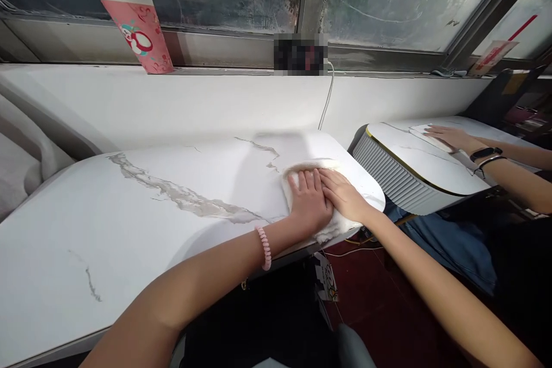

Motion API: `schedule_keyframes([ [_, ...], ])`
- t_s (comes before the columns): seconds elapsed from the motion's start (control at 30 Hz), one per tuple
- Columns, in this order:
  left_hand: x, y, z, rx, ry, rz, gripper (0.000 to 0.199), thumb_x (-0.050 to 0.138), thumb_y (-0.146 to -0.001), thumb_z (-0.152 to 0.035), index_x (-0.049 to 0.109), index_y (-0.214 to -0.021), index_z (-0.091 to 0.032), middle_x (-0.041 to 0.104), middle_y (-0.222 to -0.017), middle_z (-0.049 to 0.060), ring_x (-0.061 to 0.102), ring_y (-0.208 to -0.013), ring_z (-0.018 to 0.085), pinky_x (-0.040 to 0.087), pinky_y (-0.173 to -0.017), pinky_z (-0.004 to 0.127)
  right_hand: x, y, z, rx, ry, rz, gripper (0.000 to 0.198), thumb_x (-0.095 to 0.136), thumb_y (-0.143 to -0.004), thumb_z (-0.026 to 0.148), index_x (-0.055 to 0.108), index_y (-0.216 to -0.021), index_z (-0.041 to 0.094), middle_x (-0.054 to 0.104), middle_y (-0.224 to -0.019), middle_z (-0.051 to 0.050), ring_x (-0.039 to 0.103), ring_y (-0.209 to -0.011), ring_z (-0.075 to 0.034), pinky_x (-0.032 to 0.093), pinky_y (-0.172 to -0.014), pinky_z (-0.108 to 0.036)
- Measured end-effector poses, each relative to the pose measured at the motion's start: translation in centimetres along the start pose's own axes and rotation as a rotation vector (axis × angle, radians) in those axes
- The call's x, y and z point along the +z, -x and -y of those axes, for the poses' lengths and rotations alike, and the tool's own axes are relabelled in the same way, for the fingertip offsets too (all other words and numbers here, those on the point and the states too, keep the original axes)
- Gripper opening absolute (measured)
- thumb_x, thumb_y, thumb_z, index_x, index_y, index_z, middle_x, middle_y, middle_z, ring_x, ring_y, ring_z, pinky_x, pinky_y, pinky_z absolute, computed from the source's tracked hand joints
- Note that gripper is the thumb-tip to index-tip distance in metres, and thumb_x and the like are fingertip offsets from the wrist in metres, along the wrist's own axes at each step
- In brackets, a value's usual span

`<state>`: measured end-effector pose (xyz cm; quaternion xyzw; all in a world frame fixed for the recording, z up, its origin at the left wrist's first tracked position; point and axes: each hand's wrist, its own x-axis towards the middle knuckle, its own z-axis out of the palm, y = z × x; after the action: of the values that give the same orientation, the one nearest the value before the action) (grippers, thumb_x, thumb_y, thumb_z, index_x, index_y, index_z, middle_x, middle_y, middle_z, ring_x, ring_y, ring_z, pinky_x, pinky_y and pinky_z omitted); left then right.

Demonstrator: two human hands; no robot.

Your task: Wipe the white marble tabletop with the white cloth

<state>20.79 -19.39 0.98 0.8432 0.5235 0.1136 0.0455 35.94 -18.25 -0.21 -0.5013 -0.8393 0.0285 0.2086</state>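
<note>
A folded white cloth [331, 232] lies on the right end of a white marble-patterned table [142, 253]. My left hand [311, 200], below a pink bead bracelet, presses flat on the cloth with its fingers stretched forward. Beside it and touching it, my right hand [344, 194] also lies flat on the cloth, its fingers reaching toward the left hand's. Neither hand is wrapped around anything. Part of the cloth is hidden beneath both hands.
A pink paper cup [140, 31] with a red straw stands on the window ledge. A white cable [328, 95] hangs down the wall. At right, another person's hand [452, 137] rests on a white cloth on a second marble-patterned table [444, 175]. Grey fabric [26, 155] is at far left.
</note>
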Motion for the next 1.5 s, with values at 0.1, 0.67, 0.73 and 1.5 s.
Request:
schedule_keyframes([
  [0.1, -0.1, -1.9, -0.2, -0.021, 0.011, 0.014, 0.068, 0.025, -0.099, -0.034, 0.023, -0.157, 0.0, 0.031, -0.162, 0.022, 0.026, -0.151, 0.037, 0.013, -0.123, 0.062, 0.0, -1.4, -1.6, 0.029, -0.013, -0.007, 0.049, 0.032, -0.099, 0.033, 0.054, -0.14, 0.018, 0.053, -0.148, -0.013, 0.047, -0.139, -0.029, 0.035, -0.118, -0.056],
  [0.67, 1.5, -18.7, 5.0, -0.054, 0.075, -0.002, 0.066, 0.02, -0.101, -0.037, 0.024, -0.158, -0.005, 0.032, -0.163, 0.015, 0.024, -0.153, 0.027, 0.008, -0.127, 0.054, 1.9, -15.6, -12.5, 0.129, -0.136, -0.102, 0.048, 0.039, -0.09, 0.028, 0.067, -0.128, 0.017, 0.066, -0.136, -0.007, 0.058, -0.126, -0.029, 0.041, -0.113, -0.047],
  [0.73, 1.6, -20.1, 5.3, -0.053, 0.08, -0.01, 0.065, 0.02, -0.101, -0.038, 0.026, -0.158, -0.007, 0.033, -0.163, 0.013, 0.025, -0.153, 0.026, 0.007, -0.127, 0.052, 2.0, -16.6, -13.3, 0.155, -0.131, -0.117, 0.049, 0.039, -0.089, 0.027, 0.067, -0.127, 0.017, 0.066, -0.135, -0.007, 0.058, -0.125, -0.029, 0.042, -0.113, -0.048],
  [1.5, 1.8, -12.8, -3.0, -0.042, 0.022, -0.003, 0.067, 0.027, -0.098, -0.029, 0.025, -0.155, 0.005, 0.031, -0.162, 0.022, 0.026, -0.151, 0.034, 0.013, -0.125, 0.057, -1.7, -6.0, -11.7, 0.158, -0.064, -0.013, 0.05, 0.038, -0.095, 0.036, 0.056, -0.14, 0.02, 0.053, -0.15, -0.008, 0.043, -0.143, -0.028, 0.03, -0.122, -0.054],
])
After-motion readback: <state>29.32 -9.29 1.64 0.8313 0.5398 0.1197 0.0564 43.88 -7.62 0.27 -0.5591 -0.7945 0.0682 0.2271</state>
